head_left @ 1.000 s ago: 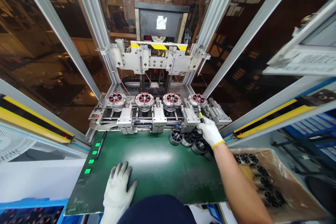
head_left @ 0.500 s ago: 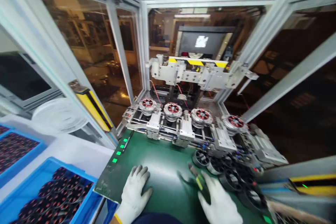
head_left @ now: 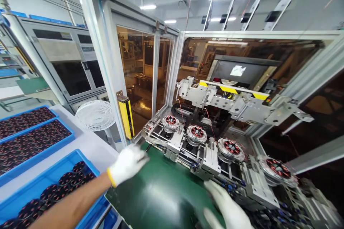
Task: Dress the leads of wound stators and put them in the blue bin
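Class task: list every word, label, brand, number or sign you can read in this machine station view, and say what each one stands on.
No word, brand or number can be read.
White sheet on the dark panel behind the machine: too blurred to read.
Pale label on the grey cabinet: too small to read.
Black-and-yellow hazard stripes on the metal bracket: a sign without words.
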A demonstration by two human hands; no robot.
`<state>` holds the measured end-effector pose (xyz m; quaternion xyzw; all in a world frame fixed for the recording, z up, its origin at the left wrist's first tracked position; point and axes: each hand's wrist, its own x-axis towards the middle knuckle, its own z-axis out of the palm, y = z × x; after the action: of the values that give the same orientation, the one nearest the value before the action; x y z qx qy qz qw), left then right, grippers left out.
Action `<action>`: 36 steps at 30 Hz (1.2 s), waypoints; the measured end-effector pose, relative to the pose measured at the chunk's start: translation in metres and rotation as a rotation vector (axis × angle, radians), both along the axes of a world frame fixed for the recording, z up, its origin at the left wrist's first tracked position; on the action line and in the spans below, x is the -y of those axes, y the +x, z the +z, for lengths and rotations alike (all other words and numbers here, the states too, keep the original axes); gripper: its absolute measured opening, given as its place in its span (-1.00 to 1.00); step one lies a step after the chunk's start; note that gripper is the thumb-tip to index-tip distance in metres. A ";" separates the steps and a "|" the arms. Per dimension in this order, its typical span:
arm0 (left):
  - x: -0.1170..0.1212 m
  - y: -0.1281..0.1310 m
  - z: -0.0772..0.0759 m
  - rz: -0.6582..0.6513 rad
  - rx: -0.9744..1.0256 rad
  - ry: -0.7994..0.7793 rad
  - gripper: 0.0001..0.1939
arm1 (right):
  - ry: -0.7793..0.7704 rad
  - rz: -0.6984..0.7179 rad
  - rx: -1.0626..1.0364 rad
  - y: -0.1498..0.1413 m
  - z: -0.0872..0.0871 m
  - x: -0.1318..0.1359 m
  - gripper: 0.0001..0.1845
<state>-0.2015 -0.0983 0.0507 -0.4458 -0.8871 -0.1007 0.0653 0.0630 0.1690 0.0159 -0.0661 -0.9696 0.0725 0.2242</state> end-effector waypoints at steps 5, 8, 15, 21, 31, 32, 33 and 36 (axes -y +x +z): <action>-0.091 -0.088 0.090 -0.288 -0.381 -0.080 -0.17 | -0.089 0.085 0.154 -0.138 0.125 -0.023 -0.45; -0.140 -0.113 0.095 -0.283 -0.363 -0.223 -0.25 | -0.254 0.030 0.274 -0.213 0.147 -0.024 -0.18; -0.193 -0.137 0.053 -0.326 -0.295 -0.315 -0.22 | -0.273 0.020 0.403 -0.288 0.127 -0.026 0.12; -0.185 -0.140 0.043 -0.370 -0.196 -0.266 0.02 | -0.004 0.120 0.490 -0.303 0.120 -0.032 0.17; -0.183 -0.139 0.059 -0.323 -0.332 -0.194 0.16 | 0.297 0.117 0.418 -0.301 0.127 -0.025 0.22; -0.182 -0.137 0.073 -0.303 -0.349 -0.144 0.14 | 0.309 0.104 0.370 -0.299 0.138 -0.024 0.18; -0.179 -0.132 0.089 -0.281 -0.362 -0.089 0.10 | 0.310 0.085 0.316 -0.294 0.150 -0.022 0.14; -0.156 -0.104 0.130 -0.243 -0.410 0.098 -0.13 | 0.257 0.049 0.182 -0.269 0.176 -0.007 0.05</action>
<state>-0.3058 0.0574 0.1811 -0.5568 -0.7891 -0.0582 0.2528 -0.2055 0.1759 0.1919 -0.0192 -0.9885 -0.0533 0.1401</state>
